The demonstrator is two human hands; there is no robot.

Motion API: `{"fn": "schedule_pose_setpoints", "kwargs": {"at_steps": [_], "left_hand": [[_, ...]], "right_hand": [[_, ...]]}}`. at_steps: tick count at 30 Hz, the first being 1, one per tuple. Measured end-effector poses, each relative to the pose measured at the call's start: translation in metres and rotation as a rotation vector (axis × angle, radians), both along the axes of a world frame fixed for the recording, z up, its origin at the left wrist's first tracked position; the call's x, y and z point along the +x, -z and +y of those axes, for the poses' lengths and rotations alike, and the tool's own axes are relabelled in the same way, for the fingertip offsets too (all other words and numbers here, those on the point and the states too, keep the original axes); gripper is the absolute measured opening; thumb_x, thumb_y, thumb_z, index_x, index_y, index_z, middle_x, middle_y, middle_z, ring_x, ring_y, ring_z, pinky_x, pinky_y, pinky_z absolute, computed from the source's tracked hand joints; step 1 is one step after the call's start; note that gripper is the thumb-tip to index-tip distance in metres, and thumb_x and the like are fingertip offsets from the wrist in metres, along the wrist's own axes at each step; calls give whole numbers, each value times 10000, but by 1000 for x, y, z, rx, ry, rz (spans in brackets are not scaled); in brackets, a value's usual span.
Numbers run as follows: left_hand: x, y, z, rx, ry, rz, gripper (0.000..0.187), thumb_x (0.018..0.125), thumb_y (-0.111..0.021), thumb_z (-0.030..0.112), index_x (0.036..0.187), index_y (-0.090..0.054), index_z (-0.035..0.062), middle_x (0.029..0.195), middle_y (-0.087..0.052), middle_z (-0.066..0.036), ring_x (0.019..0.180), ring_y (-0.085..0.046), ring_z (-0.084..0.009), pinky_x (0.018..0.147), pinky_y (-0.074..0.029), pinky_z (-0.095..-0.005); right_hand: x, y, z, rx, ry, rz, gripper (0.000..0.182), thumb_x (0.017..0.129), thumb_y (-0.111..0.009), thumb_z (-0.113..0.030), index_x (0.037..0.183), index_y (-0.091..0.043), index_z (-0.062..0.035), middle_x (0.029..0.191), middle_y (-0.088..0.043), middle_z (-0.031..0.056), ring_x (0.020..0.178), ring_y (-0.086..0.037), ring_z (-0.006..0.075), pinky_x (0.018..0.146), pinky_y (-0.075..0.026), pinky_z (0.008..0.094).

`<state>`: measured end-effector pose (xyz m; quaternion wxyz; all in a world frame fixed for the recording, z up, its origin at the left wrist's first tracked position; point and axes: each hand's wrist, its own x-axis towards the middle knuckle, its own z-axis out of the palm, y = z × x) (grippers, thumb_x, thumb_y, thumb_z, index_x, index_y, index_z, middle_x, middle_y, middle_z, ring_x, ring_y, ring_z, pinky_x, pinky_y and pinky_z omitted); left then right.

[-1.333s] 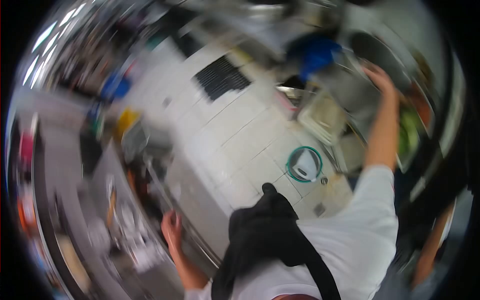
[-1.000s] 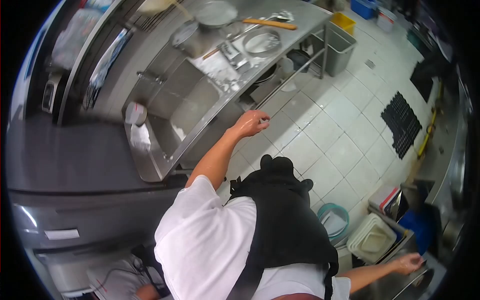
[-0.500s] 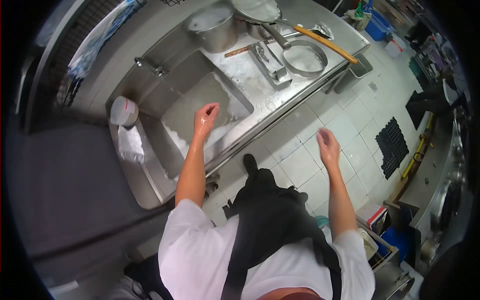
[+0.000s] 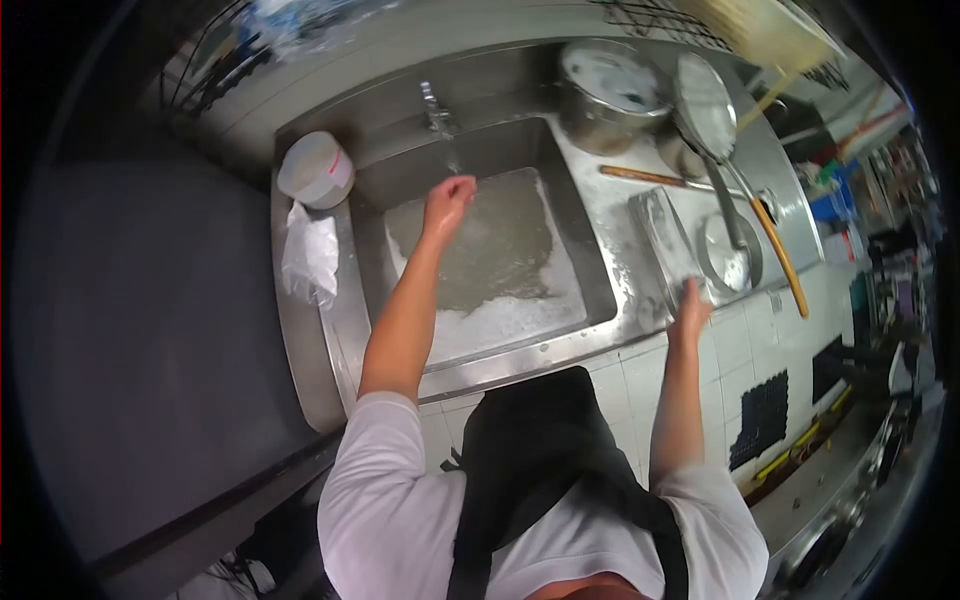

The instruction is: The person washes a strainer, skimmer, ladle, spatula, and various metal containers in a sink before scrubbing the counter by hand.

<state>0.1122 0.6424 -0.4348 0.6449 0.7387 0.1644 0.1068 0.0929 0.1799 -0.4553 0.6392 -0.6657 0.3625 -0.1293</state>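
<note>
My left hand (image 4: 447, 208) hangs over the water in the steel sink (image 4: 590, 265), just below the tap (image 4: 435, 110). Its fingers are curled together and nothing shows in them. At the near end of a long narrow metal pan (image 4: 660, 228) is my right hand (image 4: 690, 314), overlapping the pan's end in the picture. Motion blur hides whether those fingers grip it. Right of the pan lies a round frying pan (image 4: 722, 250) with a long handle. Murky water with white foam (image 4: 505, 322) fills the sink bottom.
A large pot (image 4: 605, 125) stands on the drainboard behind a wooden-handled tool (image 4: 640, 174). A big strainer (image 4: 706, 105) with a wooden handle reaches over the counter's right edge. Left of the sink sit a white tub (image 4: 318, 172) and a plastic bag (image 4: 311, 255). A black mat (image 4: 760, 422) lies on the tiles.
The view has swung toward the sink and drainboard. My right hand has gone from above the floor to the long pan's near end. My left hand has shifted closer to the tap.
</note>
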Motion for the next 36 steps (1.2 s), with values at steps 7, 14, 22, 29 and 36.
{"fn": "schedule_pose_setpoints", "kwargs": {"at_steps": [7, 14, 22, 29, 36], "left_hand": [[93, -27, 59, -536, -117, 83, 243, 934, -509, 162, 1098, -601, 8, 962, -658, -87, 791, -622, -149, 670, -509, -247], [105, -80, 78, -529, 306, 318, 309, 945, -474, 126, 1206, -534, -27, 1155, -610, -167, 1053, -613, -242, 879, -512, -329], [85, -129, 82, -105, 342, 331, 401, 980, -462, 231, 1300, -479, -11, 1248, -563, -147, 1150, -552, -222, 982, -442, -337], [80, -136, 85, -129, 262, 299, 410, 972, -484, 243, 1272, -493, -36, 1233, -572, -149, 1136, -555, -226, 984, -439, -328], [79, -126, 91, -208, 281, 305, 419, 937, -549, 281, 1208, -549, -38, 1174, -607, -161, 1073, -592, -222, 932, -472, -323]], "right_hand": [[7, -120, 122, -420, -713, -137, 581, 696, -723, -226, 1135, -489, 76, 1038, -616, 210, 938, -604, 280, 854, -460, 351], [172, -39, 309, -713, -1609, -181, 836, 585, -764, -445, 1247, -504, -4, 1139, -606, 240, 1073, -581, 374, 926, -464, 404], [229, -34, 415, -598, -2171, -134, 761, 600, -778, -344, 1252, -523, -47, 1225, -562, 201, 1105, -558, 321, 953, -442, 354], [222, -28, 444, -782, -1911, -311, 699, 543, -769, -427, 1112, -646, -40, 1087, -652, 170, 1015, -614, 275, 886, -473, 338], [226, -48, 434, -731, -1946, -116, 610, 551, -763, -423, 1023, -688, -43, 1071, -662, 163, 984, -627, 248, 851, -488, 335]]}}
